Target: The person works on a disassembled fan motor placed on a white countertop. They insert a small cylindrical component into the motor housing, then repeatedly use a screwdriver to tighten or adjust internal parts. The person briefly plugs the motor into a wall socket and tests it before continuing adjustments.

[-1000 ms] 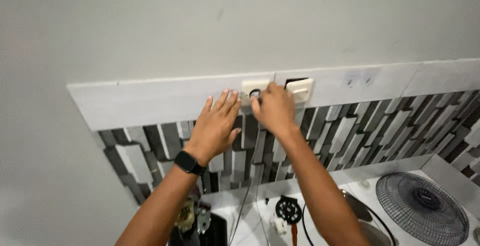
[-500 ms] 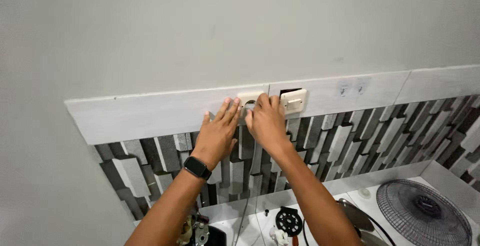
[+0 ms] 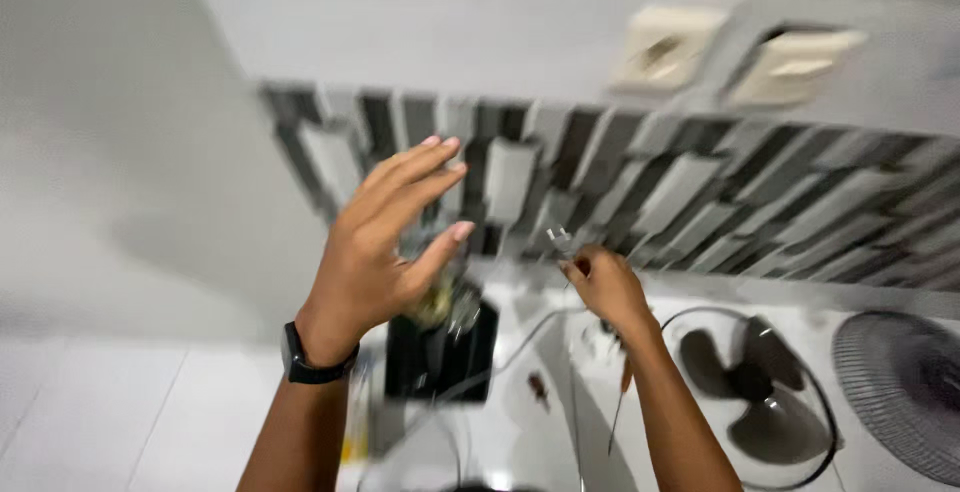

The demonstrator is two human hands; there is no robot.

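Observation:
My right hand (image 3: pixel 603 284) is lowered in front of the tiled wall strip and pinches a power plug (image 3: pixel 561 243), its prongs pointing up, with a thin cable (image 3: pixel 520 337) trailing down. My left hand (image 3: pixel 385 247), with a black watch on the wrist, hovers open, fingers spread and holding nothing. A cream wall socket (image 3: pixel 663 49) sits above on the white wall band, well clear of both hands. A second cream wall plate (image 3: pixel 793 64) beside it hangs tilted out of its box.
Below on the white floor lie a black motor base (image 3: pixel 440 352), a grey fan blade inside a wire ring (image 3: pixel 765 387), a round fan grille (image 3: pixel 900 392) at the right, and a screwdriver (image 3: pixel 620 402). The frame is motion-blurred.
Both hands came down off the wall socket. The right hand now holds the plug away from the socket, and the view has tipped down toward the floor.

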